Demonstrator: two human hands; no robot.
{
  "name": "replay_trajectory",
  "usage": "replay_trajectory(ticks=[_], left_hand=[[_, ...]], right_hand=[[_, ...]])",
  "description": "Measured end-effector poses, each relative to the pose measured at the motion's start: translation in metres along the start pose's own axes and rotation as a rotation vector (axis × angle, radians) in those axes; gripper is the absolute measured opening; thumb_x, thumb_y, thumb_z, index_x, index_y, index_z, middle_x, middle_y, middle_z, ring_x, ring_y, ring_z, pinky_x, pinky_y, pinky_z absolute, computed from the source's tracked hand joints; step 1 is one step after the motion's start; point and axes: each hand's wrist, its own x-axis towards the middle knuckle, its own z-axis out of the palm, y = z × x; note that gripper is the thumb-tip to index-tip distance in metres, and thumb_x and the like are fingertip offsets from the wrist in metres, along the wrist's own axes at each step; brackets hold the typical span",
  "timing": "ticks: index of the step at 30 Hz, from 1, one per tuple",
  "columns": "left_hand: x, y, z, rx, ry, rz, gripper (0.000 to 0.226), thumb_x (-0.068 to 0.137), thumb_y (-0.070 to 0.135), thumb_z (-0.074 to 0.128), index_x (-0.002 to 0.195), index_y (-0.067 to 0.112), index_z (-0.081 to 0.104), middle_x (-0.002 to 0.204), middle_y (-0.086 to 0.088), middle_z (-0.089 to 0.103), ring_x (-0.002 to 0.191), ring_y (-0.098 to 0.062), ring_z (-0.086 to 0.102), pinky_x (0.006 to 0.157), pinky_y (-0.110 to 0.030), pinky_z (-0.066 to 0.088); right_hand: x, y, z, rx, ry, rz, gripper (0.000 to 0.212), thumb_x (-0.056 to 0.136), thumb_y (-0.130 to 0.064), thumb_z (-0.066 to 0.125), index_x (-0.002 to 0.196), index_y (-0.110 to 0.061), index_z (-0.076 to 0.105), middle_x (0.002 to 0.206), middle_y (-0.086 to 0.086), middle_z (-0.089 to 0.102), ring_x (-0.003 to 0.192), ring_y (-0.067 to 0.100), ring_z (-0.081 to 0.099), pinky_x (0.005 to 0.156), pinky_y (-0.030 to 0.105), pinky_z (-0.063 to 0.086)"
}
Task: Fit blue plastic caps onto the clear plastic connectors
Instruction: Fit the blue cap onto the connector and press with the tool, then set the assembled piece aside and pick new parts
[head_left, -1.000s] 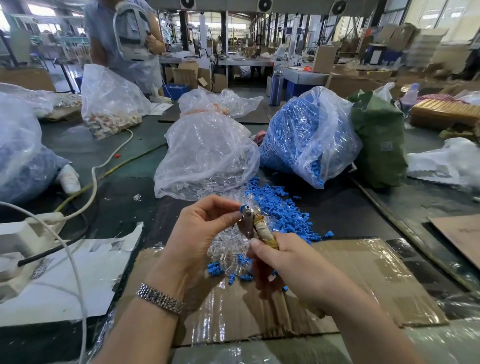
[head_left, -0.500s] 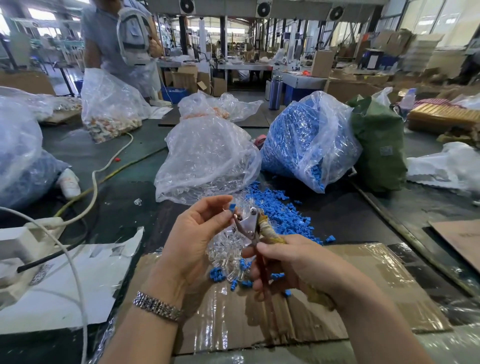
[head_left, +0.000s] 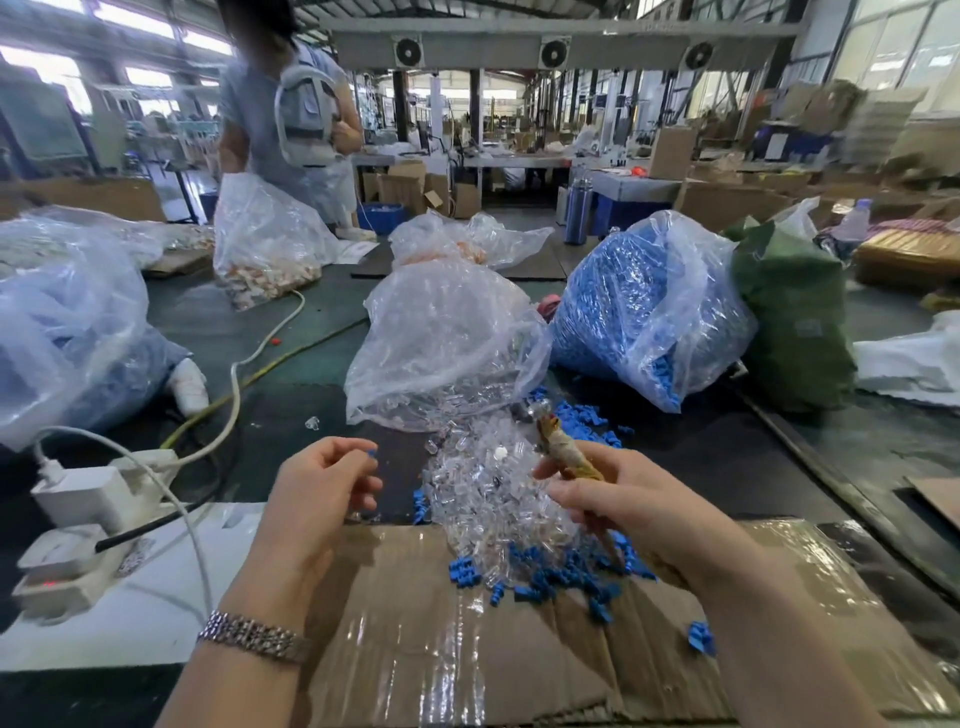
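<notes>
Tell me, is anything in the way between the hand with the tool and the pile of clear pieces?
Nothing visible. The right hand holds the tool just above the clear connectors.

A dark green table (head_left: 291, 332) carries flattened cardboard (head_left: 467, 649), loose clear connectors (head_left: 483, 488), blue caps (head_left: 550, 577) and plastic bags (head_left: 447, 343).

Held cap: a small blue plastic cap (head_left: 371, 453), at the fingertips of the left hand (head_left: 317, 499), raised above the table's dark mat; whether a connector is attached cannot be told.
Clear connectors: a loose heap of small transparent pieces (head_left: 493, 488), spilling from the mouth of a clear bag toward the far edge of the cardboard sheet (head_left: 415, 649).
Loose blue caps: scattered (head_left: 550, 577) along the heap's near side on the cardboard; one cluster (head_left: 701, 638) lies apart to the right; more (head_left: 587, 418) beyond the heap.
Cap stock: a clear bag full of blue caps (head_left: 639, 312), far right of the heap.
</notes>
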Motion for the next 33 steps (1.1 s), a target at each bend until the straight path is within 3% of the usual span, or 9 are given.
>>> replay_trajectory(ticks=[4,9,12,17,19,23,27,31,33], left_hand=[[0.000,-0.008,-0.009,0.053,0.077,-0.031,0.012,0.094,0.004,0.063,0.096,0.012,0.071,0.074,-0.010,0.072,0.059,-0.018,0.064,0.059,-0.030,0.053],[-0.006,-0.016,-0.010,0.335,0.212,0.083,0.009,0.092,0.011,0.068,0.090,0.020,0.069,0.080,-0.007,0.070,0.069,-0.020,0.063,0.057,-0.032,0.046],[-0.010,-0.018,-0.010,0.491,0.271,0.110,0.007,0.090,0.014,0.068,0.087,0.020,0.068,0.082,0.000,0.068,0.076,-0.017,0.060,0.060,-0.032,0.040],[-0.014,-0.020,-0.009,0.690,0.350,0.136,0.008,0.094,0.022,0.063,0.087,0.019,0.062,0.085,-0.003,0.062,0.073,-0.017,0.054,0.058,-0.031,0.036],[-0.016,-0.020,-0.012,0.789,0.379,0.132,0.005,0.094,0.022,0.062,0.094,0.017,0.064,0.094,-0.007,0.059,0.077,-0.021,0.053,0.060,-0.032,0.038],[-0.024,-0.012,-0.007,0.891,0.381,0.212,0.025,0.090,0.015,0.066,0.115,0.010,0.066,0.114,-0.015,0.051,0.100,-0.031,0.052,0.068,-0.038,0.038],[-0.041,0.012,0.023,0.617,0.193,0.376,0.014,0.096,0.013,0.064,0.109,0.015,0.068,0.104,-0.001,0.061,0.081,-0.008,0.057,0.062,-0.016,0.038],[-0.056,0.036,0.061,0.268,-0.206,0.307,0.005,0.096,0.024,0.065,0.100,0.022,0.067,0.085,0.001,0.069,0.066,-0.001,0.061,0.060,-0.009,0.049],[-0.056,0.041,0.072,0.283,-0.257,0.329,0.004,0.096,0.026,0.065,0.099,0.024,0.067,0.085,0.003,0.068,0.067,0.000,0.061,0.061,-0.010,0.050]], right_hand=[[0.001,0.008,0.005,-0.230,0.232,-0.103,0.018,0.080,-0.033,0.075,0.086,-0.023,0.061,0.064,-0.015,0.052,0.057,0.003,0.044,0.058,0.023,0.037],[0.004,0.019,0.014,-0.700,0.638,-0.248,0.031,0.078,-0.034,0.079,0.093,-0.022,0.055,0.089,-0.008,0.048,0.087,0.017,0.050,0.076,0.033,0.041],[0.006,0.023,0.017,-0.809,0.693,-0.297,0.037,0.076,-0.036,0.082,0.099,-0.016,0.061,0.093,-0.003,0.049,0.092,0.024,0.051,0.082,0.041,0.045],[0.008,0.029,0.018,-0.885,0.683,-0.258,0.042,0.078,-0.045,0.080,0.104,-0.016,0.065,0.096,-0.002,0.053,0.095,0.024,0.052,0.084,0.041,0.045],[0.009,0.031,0.018,-0.913,0.681,-0.246,0.042,0.079,-0.048,0.078,0.105,-0.018,0.064,0.096,-0.004,0.051,0.094,0.022,0.050,0.083,0.038,0.043],[0.011,0.035,0.020,-0.904,0.666,-0.224,0.042,0.081,-0.050,0.076,0.108,-0.020,0.063,0.097,-0.006,0.048,0.094,0.018,0.047,0.083,0.035,0.041],[0.011,0.035,0.021,-0.897,0.674,-0.215,0.043,0.081,-0.051,0.076,0.106,-0.020,0.062,0.097,-0.006,0.048,0.094,0.018,0.047,0.084,0.036,0.042],[0.011,0.031,0.024,-0.881,0.661,-0.190,0.042,0.081,-0.055,0.072,0.106,-0.023,0.060,0.099,-0.007,0.048,0.096,0.017,0.046,0.085,0.036,0.041],[0.010,0.030,0.023,-0.872,0.647,-0.167,0.041,0.081,-0.055,0.071,0.106,-0.024,0.060,0.099,-0.007,0.047,0.097,0.017,0.046,0.086,0.036,0.041]])
